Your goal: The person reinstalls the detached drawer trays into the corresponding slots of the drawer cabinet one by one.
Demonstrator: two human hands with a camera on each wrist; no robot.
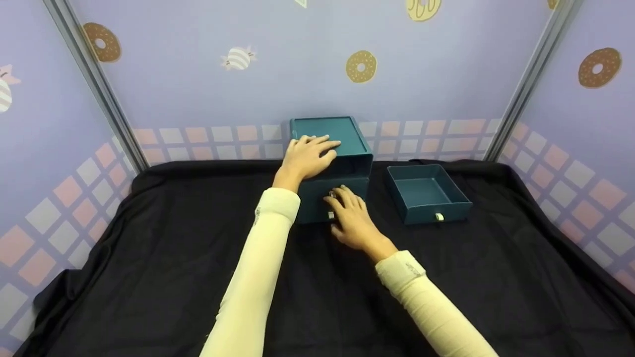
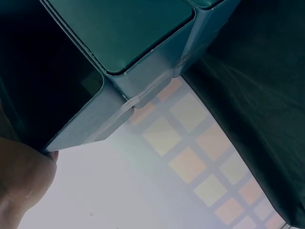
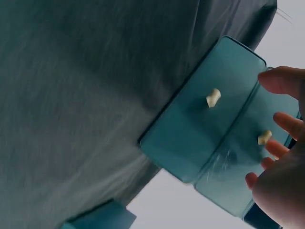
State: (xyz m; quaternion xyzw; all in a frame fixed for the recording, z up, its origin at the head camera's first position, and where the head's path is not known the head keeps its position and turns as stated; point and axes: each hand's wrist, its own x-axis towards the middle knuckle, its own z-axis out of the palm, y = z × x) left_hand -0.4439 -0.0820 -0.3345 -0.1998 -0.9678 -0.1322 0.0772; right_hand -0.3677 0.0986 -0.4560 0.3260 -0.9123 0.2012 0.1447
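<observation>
A teal drawer cabinet (image 1: 333, 130) stands by the back wall, its top slot hollow and dark in front. My left hand (image 1: 308, 156) rests on the cabinet's top with fingers extended; in the left wrist view part of that hand (image 2: 24, 176) shows beside the hollow slot. Below the slot are two drawer fronts with pale pull tabs. My right hand (image 1: 353, 220) is at these fronts, fingers spread, fingertips right by the upper pull tab (image 3: 265, 137). The lower pull tab (image 3: 214, 98) stands apart from the fingers, on the lower drawer front (image 3: 190, 129).
To the right of the cabinet, a loose teal drawer (image 1: 421, 191) sits on the black cloth (image 1: 163, 258), its pale tab facing forward. Purple patterned walls (image 1: 297, 89) enclose the back and both sides, with metal posts (image 1: 531, 82) at the corners.
</observation>
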